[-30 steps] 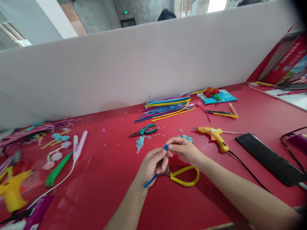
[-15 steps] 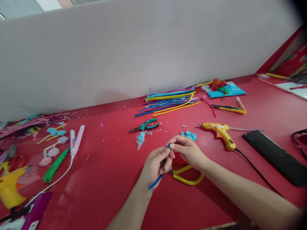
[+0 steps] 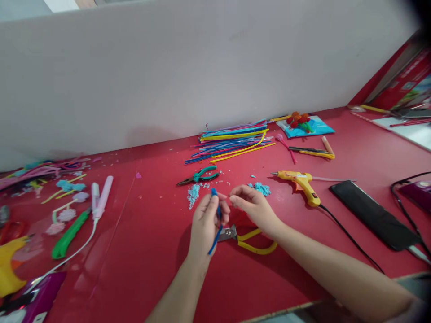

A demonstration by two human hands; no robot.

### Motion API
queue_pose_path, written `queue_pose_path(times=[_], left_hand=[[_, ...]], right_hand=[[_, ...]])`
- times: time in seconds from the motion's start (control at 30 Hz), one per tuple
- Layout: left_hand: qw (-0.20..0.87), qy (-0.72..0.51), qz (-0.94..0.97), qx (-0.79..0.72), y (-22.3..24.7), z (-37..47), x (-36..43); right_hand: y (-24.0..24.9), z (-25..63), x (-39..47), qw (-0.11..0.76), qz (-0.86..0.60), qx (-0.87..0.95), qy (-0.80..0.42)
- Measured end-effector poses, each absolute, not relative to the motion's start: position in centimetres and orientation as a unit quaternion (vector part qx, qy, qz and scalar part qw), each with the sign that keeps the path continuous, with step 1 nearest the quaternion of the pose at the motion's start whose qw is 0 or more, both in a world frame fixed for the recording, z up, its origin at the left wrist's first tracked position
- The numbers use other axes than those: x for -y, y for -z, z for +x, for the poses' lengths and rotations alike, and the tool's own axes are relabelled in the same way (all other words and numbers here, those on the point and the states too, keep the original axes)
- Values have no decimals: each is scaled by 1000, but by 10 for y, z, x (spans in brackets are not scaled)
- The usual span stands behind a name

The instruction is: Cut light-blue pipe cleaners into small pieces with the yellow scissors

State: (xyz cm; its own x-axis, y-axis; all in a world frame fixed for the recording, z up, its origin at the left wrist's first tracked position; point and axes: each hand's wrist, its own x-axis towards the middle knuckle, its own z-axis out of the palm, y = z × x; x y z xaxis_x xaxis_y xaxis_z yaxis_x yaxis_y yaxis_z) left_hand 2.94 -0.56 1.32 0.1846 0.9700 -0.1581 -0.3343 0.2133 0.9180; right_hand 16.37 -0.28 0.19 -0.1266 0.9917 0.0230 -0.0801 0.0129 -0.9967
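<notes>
Pinched between the thumb and fingers of my left hand point(image 3: 207, 215) is a blue pipe cleaner point(image 3: 215, 239), its top end bent over and its tail hanging below the palm. My right hand point(image 3: 248, 202) is just to the right, apart from the blue piece, with its thumb and index finger close together; whether anything small is between them I cannot make out. Yellow-handled scissors point(image 3: 257, 249) lie on the red table under and between my hands. Light blue clippings point(image 3: 193, 195) and a light blue fuzzy pile point(image 3: 261, 189) lie beyond my hands.
Green-handled pliers point(image 3: 198, 176) lie ahead, before a bundle of coloured pipe cleaners point(image 3: 235, 140). A yellow glue gun point(image 3: 305, 181) and a black phone point(image 3: 372, 214) are at the right. A green cutter point(image 3: 71, 234) and a pink corded tool point(image 3: 103, 197) lie left.
My hands have come apart: the right one has let go of the blue pipe cleaner, which stays in the left. More of the scissors shows, and the view has shifted slightly.
</notes>
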Motion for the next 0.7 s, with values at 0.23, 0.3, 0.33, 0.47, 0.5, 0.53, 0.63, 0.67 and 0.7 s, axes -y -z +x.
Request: queue_pose_path(times=[0.23,0.3,0.33,0.47,0.5,0.53,0.63,0.67,0.7], left_hand=[[633,-516,392,-424,-18,33,11],[679,-484,382,-398,-21,34,11],[697,-476,374,-384,-23,34,10],[712,-487,357,-358,-31,29,2],[712,-486,358,-359,-33,27,0],[707,-487,362,-362,-34,25,-2],[672,-514,387,-368,-36,20,-10],[654,-527,396,-371,-35,19,-12],[639,-536,405,-374,-35,19,-15]], right_hand=[[-10,147,21,423,-363,430,-710],[-13,150,21,431,-327,375,-753],[-13,153,21,427,-307,356,-772],[-12,164,17,385,-267,342,-815],[-12,166,16,373,-271,346,-817],[-11,167,15,361,-276,352,-818],[-8,169,14,318,-291,378,-820],[-7,169,14,306,-297,389,-817],[-6,168,14,297,-306,400,-811]])
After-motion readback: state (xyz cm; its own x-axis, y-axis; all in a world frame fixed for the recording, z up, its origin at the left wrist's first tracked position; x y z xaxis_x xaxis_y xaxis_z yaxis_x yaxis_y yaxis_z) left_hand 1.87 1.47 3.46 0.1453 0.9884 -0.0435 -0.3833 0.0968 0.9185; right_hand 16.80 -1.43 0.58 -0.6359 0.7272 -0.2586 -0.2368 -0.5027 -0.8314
